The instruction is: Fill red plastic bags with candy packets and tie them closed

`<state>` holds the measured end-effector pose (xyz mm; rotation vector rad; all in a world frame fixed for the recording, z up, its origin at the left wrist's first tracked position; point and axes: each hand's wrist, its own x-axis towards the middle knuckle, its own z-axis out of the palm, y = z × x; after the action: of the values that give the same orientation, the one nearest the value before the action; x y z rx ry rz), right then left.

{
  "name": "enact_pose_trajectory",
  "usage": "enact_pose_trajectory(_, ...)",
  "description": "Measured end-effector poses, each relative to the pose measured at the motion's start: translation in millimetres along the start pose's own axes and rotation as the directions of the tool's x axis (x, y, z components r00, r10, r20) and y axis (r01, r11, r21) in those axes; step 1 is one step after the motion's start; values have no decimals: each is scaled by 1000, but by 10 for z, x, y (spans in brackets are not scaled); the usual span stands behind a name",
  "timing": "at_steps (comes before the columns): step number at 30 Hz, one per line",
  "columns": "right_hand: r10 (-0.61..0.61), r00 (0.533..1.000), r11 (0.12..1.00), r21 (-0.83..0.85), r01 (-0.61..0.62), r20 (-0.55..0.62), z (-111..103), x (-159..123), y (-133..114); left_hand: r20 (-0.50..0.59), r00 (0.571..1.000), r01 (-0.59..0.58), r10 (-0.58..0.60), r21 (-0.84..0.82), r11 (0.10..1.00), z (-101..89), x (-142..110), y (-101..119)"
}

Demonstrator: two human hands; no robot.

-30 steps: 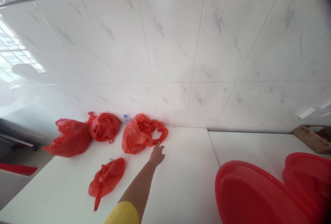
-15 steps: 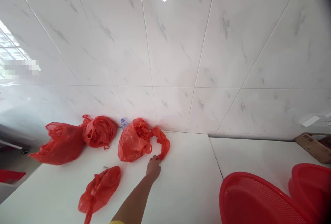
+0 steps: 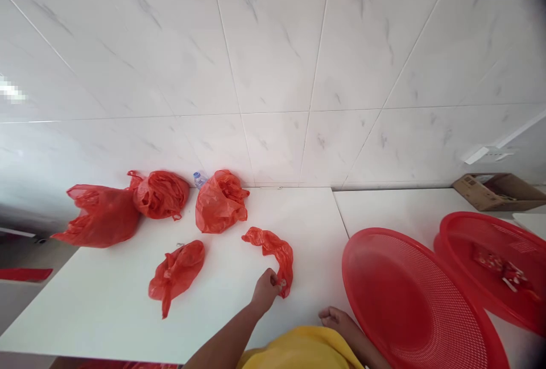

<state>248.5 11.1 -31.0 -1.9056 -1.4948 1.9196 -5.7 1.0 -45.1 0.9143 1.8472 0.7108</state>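
My left hand [image 3: 266, 291] is closed, pinching the lower end of a narrow, crumpled red plastic bag [image 3: 282, 255], which curves up and left across the white table. A small pale bit shows at the fingertips; I cannot make out what it is. My right hand [image 3: 335, 320] hovers by the table's near edge, left of a large red plastic basket [image 3: 388, 289]. Its fingers are loosely bent and slightly apart, with nothing visible in them. A fuller red bag [image 3: 222, 203] stands behind the held one, and a knotted red bag [image 3: 178, 272] lies to the left.
Two more filled red bags [image 3: 104, 215] sit at the back left. A clear bottle [image 3: 199, 179] with a blue cap stands against the tiled wall. At the right are a second red basket [image 3: 460, 227] with small items inside and an open cardboard box [image 3: 478, 191].
My left hand has drawn the narrow red bag toward me, away from the fuller bag. My right hand has come into view. The camera has tilted down.
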Motion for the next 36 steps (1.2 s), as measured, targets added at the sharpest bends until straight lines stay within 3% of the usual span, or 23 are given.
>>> enact_pose_trajectory(4,-143,972,986,107,125,189,89,122,-137,56,996,71,-62,-176,982,6,-107,186)
enact_pose_trajectory(8,-123,956,970,234,60,265,134,86,-427,128,989,107,-71,-297,949,-57,-224,344)
enact_pose_trajectory(15,-93,978,898,440,2,185,227,28,-927,252,968,99,2,-386,917,-146,-431,492)
enact_pose_trajectory(19,-55,995,881,473,8,87,273,99,-974,202,974,-23,105,-372,928,-208,-493,545)
enact_pose_trajectory(24,-61,993,862,496,103,-102,176,118,-928,-44,993,-116,107,-422,899,-380,-496,606)
enact_pose_trajectory(27,-67,984,876,463,138,-168,107,49,-942,-188,973,-187,134,-303,935,-513,-484,646)
enact_pose_trajectory(29,-112,969,894,403,194,-220,93,-9,-984,-234,942,-277,239,-149,949,-564,-497,683)
enact_pose_trajectory(31,-213,936,907,299,297,-281,113,-48,-1040,-204,895,-405,396,0,914,-553,-542,727)
enact_pose_trajectory(33,-323,899,897,208,391,-296,162,-51,-1086,-103,841,-524,531,87,847,-474,-612,767)
enact_pose_trajectory(34,-353,895,890,196,411,-273,194,-39,-1096,-39,822,-563,568,99,821,-416,-652,781)
enact_pose_trajectory(36,-337,930,893,265,365,-147,261,4,-1085,71,806,-592,588,89,801,-286,-725,788)
